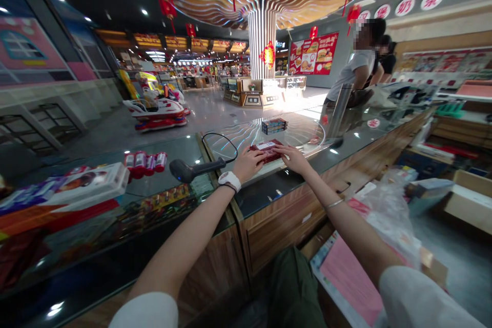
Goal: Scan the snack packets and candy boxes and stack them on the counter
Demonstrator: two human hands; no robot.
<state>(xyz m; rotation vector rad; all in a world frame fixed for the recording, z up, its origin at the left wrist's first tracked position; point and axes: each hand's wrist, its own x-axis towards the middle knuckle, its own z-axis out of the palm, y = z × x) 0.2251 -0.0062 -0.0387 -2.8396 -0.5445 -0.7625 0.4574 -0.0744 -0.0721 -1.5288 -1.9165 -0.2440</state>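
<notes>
Head view: before you stretches a glass-topped table (253, 199), a white box (94, 184) toward its left end. A black scanner (188, 169) lies near your left hand (247, 166). Your right hand (295, 159) has its fingers clamped on the right end of a dark red packet (273, 149); your left fingers touch its left, their grip unclear. Small boxes (274, 126) stand just beyond.

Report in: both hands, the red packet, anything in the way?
Left hand and right hand on red packet, at opposite ends. Small boxes beyond it. Scanner left of left hand. Nothing seen blocking.
</notes>
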